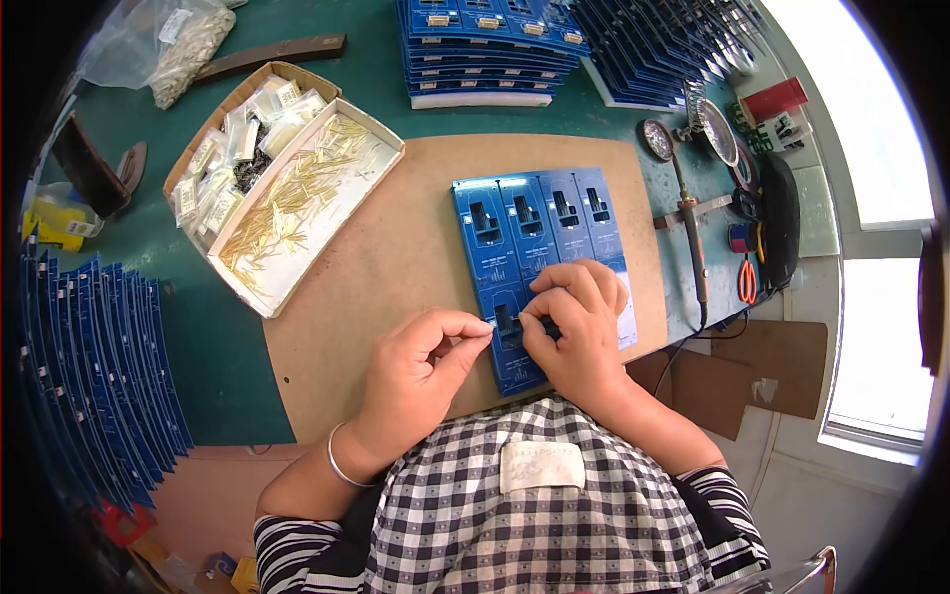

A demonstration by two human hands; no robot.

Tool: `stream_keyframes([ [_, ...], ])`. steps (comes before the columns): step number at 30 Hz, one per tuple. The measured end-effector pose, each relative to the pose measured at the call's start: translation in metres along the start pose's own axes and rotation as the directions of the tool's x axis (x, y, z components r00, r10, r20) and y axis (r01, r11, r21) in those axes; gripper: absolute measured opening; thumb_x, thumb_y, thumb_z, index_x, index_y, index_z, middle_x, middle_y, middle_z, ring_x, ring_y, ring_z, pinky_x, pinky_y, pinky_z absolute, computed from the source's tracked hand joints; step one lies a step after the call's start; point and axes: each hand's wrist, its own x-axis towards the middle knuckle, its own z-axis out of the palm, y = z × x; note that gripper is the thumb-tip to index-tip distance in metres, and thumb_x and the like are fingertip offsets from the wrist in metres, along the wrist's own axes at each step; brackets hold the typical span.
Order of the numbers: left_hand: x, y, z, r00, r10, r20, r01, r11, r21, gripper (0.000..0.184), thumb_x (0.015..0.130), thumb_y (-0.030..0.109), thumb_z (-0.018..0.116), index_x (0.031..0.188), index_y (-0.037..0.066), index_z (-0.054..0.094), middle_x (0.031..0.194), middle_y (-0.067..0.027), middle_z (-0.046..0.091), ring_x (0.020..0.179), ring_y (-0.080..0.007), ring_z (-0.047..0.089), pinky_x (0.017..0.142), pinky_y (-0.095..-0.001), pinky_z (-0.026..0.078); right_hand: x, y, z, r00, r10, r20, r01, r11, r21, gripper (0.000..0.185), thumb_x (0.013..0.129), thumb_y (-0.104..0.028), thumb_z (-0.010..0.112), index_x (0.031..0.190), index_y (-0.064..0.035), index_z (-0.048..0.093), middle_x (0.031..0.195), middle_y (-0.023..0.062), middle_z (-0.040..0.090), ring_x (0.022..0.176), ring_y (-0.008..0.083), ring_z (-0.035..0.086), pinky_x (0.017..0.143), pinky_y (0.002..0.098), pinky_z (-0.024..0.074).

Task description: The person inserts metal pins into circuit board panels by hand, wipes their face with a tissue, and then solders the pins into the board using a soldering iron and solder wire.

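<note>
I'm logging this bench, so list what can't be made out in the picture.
Head view: anything pinched in the left hand, too small and covered by the hand itself.
Head view: part of the blue board, hidden behind the right hand.
Head view: wording of the board's white print, too small to read.
Head view: far end of the stacked boards, cut off by the upper edge.
</note>
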Motion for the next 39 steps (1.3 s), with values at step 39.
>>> stream_keyframes([
  [39, -0.002, 0.004, 0.002, 1.0, -0.016, 0.01, 0.015, 0.999, 0.053, 0.01, 0.088, 0.002, 0.064, 0.098, 0.001, 0.062, 0.087, -0.0059, 0.069, 0.072, -0.0078, 0.061, 0.059, -0.0214, 0.048, -0.018, -0.008, -0.024, 0.952, -0.172, 0.255, 0.252, 0.91, -0.33, 0.054, 0.077, -0.05, 0.063, 0.113, -0.0104, 0.065, 0.127, 0.0031, 0.055, 0.113, 0.0235, 0.049, 0.098, 0.0458, 0.0277],
])
